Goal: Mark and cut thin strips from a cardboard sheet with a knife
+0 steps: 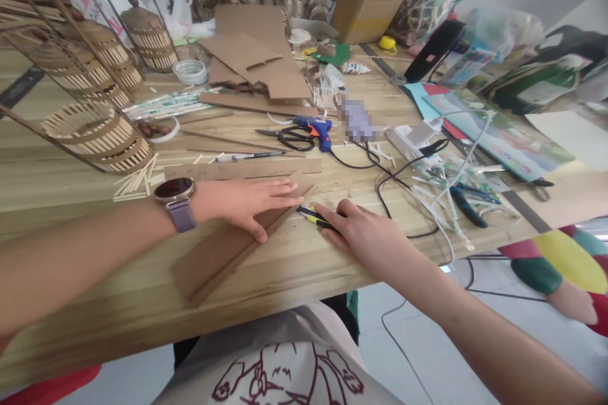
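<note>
My left hand (251, 201) lies flat with its fingers stretched out, pressing on a strip of brown cardboard (213, 259) that slants across the front of the table. A watch with a purple strap is on that wrist. In my right hand (354, 224) is a yellow and black utility knife (314, 218), its tip touching or very close to the strip's edge near my left fingertips. The right fingers are wrapped round the knife's handle. Just beyond my left hand lies another flat cardboard strip (237, 169).
Behind lie scissors (285, 136), a blue glue gun (323, 130), a pen (249, 156) and cardboard sheets (256, 31). Slatted lantern-like baskets (102, 136) and thin sticks (137, 180) are at left. Cables (394, 180) and pliers (468, 205) lie at right.
</note>
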{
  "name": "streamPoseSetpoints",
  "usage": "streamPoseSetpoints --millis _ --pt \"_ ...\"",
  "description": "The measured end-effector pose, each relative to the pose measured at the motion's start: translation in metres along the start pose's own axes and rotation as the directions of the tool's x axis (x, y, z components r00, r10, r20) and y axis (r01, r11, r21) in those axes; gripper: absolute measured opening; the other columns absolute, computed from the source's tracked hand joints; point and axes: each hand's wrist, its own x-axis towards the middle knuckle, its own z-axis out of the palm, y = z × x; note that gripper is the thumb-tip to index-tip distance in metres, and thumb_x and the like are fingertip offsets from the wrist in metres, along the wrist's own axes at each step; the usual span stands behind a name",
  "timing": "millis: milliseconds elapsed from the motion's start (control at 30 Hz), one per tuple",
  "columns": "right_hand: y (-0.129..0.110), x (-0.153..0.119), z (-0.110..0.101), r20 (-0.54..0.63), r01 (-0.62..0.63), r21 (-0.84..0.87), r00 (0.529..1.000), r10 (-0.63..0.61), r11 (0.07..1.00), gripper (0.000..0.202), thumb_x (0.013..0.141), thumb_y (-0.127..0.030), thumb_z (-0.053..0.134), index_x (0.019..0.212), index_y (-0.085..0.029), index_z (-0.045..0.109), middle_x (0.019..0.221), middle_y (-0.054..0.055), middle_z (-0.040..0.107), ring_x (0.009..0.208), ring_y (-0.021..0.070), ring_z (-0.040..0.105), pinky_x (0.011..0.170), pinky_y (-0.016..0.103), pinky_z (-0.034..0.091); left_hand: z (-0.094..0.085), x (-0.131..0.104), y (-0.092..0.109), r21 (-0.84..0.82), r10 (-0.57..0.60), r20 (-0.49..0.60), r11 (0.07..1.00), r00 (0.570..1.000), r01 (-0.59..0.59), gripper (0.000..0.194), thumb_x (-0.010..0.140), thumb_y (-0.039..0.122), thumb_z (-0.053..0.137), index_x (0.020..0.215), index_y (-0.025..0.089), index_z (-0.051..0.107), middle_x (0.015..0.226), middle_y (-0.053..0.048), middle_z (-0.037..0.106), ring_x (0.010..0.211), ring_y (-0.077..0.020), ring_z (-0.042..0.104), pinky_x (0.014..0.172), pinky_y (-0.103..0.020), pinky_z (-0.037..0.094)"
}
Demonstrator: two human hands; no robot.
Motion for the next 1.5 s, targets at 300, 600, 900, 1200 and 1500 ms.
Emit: streamPoseSetpoints --millis 300,600,900,1200,1500 --pt "-0.004 -0.002 -0.008 0.050 0.034 -0.090 0.998 -0.030 0.995 0.051 0.108 -0.039 0.033 0.157 -0.026 0.040 0.114 0.012 0.065 0.082 0.0227 0.071 0.059 0.031 0.046 -0.013 0.007 0.013 0.073 -0.088 0.035 0.994 0.996 0.085 0.101 0.078 0.052 0.084 0.161 0.029 0.033 0.171 -0.008 0.016 0.158 -0.0288 0.017 0.125 -0.039 0.025" --pt "-0.007 -0.003 -0.003 0.014 0.020 -0.096 1.000 -0.019 0.995 0.050 0.107 -0.039 0.041 0.156 -0.029 0.042 0.110 0.011 0.067 0.085 0.0224 0.072 0.057 0.028 0.043 -0.014 0.008 0.016 0.057 -0.110 0.052 0.993 0.993 0.107 0.102 0.077 0.044 0.087 0.161 0.036 0.030 0.172 -0.006 0.014 0.158 -0.0294 0.016 0.125 -0.041 0.025" --pt "-0.009 -0.008 -0.006 0.030 0.028 -0.094 0.999 -0.025 0.995 0.049 0.107 -0.040 0.040 0.154 -0.028 0.044 0.110 0.010 0.067 0.085 0.0219 0.071 0.057 0.028 0.044 -0.009 0.006 0.007 -0.049 -0.077 0.005 0.996 0.997 0.077 0.100 0.075 0.043 0.088 0.159 0.037 0.035 0.172 -0.004 0.014 0.158 -0.0308 0.016 0.126 -0.042 0.024" --pt "-0.019 -0.010 -0.012 0.077 0.039 -0.094 0.997 -0.032 0.995 0.050 0.107 -0.038 0.039 0.156 -0.027 0.040 0.111 0.012 0.067 0.087 0.0220 0.071 0.060 0.028 0.048 -0.010 0.007 0.009 -0.027 -0.077 0.014 0.997 0.997 0.077 0.100 0.074 0.045 0.088 0.159 0.033 0.037 0.171 -0.006 0.015 0.158 -0.0306 0.018 0.126 -0.040 0.022" --pt "-0.026 -0.012 -0.010 0.022 0.064 -0.130 0.998 -0.062 0.989 0.049 0.106 -0.033 0.043 0.155 -0.026 0.043 0.106 0.011 0.067 0.079 0.0209 0.069 0.054 0.028 0.045 -0.013 0.007 0.012 0.021 -0.095 0.057 0.995 0.994 0.094 0.099 0.078 0.047 0.085 0.161 0.034 0.033 0.172 -0.006 0.010 0.158 -0.0291 0.016 0.126 -0.041 0.021"
